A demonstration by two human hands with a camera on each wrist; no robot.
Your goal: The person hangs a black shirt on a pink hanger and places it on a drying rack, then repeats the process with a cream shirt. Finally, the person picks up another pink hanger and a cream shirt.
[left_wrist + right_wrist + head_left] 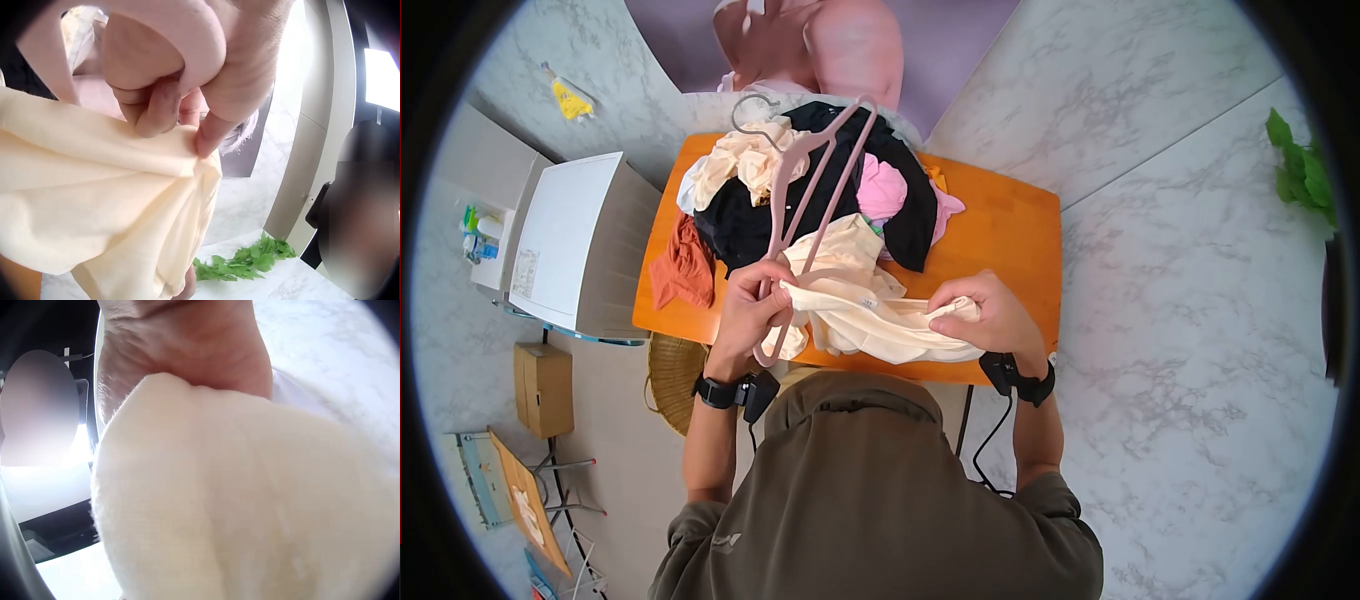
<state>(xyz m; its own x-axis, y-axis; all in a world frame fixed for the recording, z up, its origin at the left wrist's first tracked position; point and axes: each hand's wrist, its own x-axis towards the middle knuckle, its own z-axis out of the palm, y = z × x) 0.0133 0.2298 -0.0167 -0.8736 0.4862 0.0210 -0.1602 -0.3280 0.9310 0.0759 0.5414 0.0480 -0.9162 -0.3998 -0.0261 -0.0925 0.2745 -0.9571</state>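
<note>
A cream cloth garment [870, 322] is stretched between both hands above the near edge of the table, with a small label at its upper edge. My left hand [750, 308] pinches one end of that edge between thumb and fingers. The same hand grips a pale pink clothes hanger [779, 205], which stands upright with its metal hook at the far end. In the left wrist view, the hanger's rounded end [209, 47] loops past the palm. The garment's other end is pinched by my right hand [992, 312]. Cloth [237, 500] hides the right fingertips in the right wrist view.
Behind the garment, a pile of clothes on the orange table [1010, 240] includes a black piece [730, 220], a pink piece [882, 190] and a rust piece [683, 265]. A white cabinet [570, 235] and wicker basket [672, 375] stand to the left. A marble-patterned wall [1170, 290] lies right.
</note>
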